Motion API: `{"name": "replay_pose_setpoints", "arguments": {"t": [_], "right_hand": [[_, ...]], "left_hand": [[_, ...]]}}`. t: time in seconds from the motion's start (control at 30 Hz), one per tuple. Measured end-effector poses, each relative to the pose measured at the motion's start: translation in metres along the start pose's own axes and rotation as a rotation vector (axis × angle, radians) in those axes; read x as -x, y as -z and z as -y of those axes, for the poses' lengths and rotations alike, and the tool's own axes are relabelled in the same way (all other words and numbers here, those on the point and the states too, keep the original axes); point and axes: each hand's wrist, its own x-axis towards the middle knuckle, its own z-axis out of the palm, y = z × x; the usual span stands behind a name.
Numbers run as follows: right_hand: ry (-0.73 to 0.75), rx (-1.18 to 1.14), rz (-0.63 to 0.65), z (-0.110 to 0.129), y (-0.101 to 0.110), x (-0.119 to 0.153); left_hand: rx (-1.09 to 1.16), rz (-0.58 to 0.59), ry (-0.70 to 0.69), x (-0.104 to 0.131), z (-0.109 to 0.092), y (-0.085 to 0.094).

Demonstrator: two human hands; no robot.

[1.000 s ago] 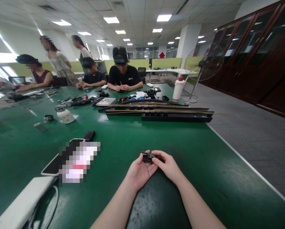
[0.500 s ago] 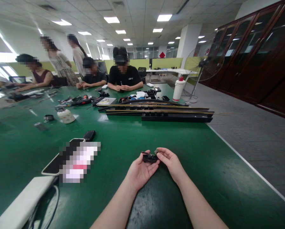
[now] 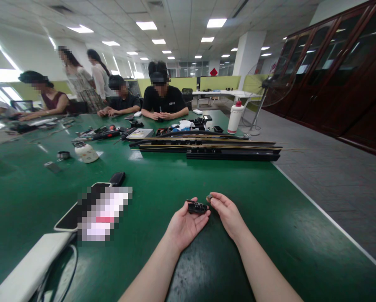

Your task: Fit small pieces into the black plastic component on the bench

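Palm up over the green table [image 3: 150,180], my left hand [image 3: 188,224] holds a small black part [image 3: 197,206] between thumb and fingers. The part has an open, uneven top with small details too fine to make out. Just to its right, my right hand [image 3: 224,209] pinches a small grey piece [image 3: 209,196] between thumb and fingertips. The grey piece is apart from the black part, slightly above its right end.
Left of my hands lie a phone [image 3: 84,209], a blurred-out bright item [image 3: 104,216], a black case [image 3: 117,179] and a white box [image 3: 33,264] with cables. Beyond are a jar [image 3: 86,152], black rails [image 3: 233,155] and a white bottle [image 3: 235,118]. Several people are across the table.
My right hand has moved slightly right, taking the grey piece away from the black part. My left hand has hardly moved. In the background, the standing people have shifted a little.
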Motion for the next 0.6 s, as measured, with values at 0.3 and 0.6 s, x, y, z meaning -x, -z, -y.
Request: {"name": "replay_pose_setpoints", "arguments": {"t": [0.3,0.6], "right_hand": [[-0.016,-0.042,-0.014,0.0025,-0.0020,0.0011],[-0.032,-0.091,-0.040,0.0044,-0.0035,0.0005]], "left_hand": [[-0.016,-0.006,0.001,0.0009,-0.0004,-0.0015],[-0.018,0.031,-0.002,-0.0011,0.0003,0.0028]]}}
